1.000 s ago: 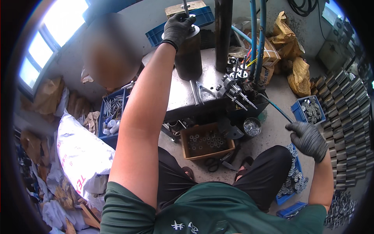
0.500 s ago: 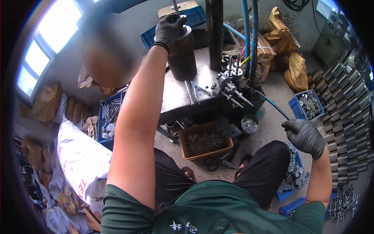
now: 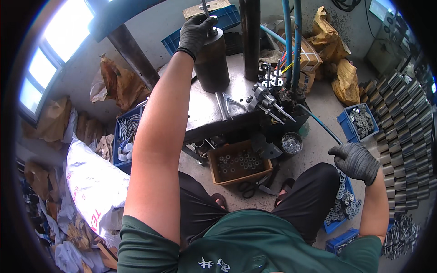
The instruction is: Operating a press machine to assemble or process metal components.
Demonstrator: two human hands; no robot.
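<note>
My left hand (image 3: 193, 34), in a dark grey glove, closes around a slim upright metal rod (image 3: 205, 7) above a thick steel cylinder (image 3: 212, 68). The cylinder stands on the metal bench (image 3: 200, 111); my fingers partly hide the rod's lower end. Off to the right, my gloved right hand (image 3: 357, 161) is closed at the end of a long blue lever (image 3: 321, 125), which slopes up to the machine. On the bench by the cylinder lie a metal tube (image 3: 221, 107) and a forked metal piece (image 3: 236, 107). A spindle-like metal assembly (image 3: 268, 101) sits near the bench's right end.
A dark post (image 3: 251, 41) and blue upright pipes (image 3: 292, 41) rise behind the bench. Below stands a wooden box of small rings (image 3: 239, 177), with scissors (image 3: 247, 189) beside it. Blue bins of wheel-shaped parts (image 3: 362, 122) and stacked metal tubes (image 3: 405, 141) flank my right.
My left hand has shifted slightly left, still at the rod. My right hand and the lever's end have dropped a little. A blurred patch at upper left is gone, uncovering a slanted post.
</note>
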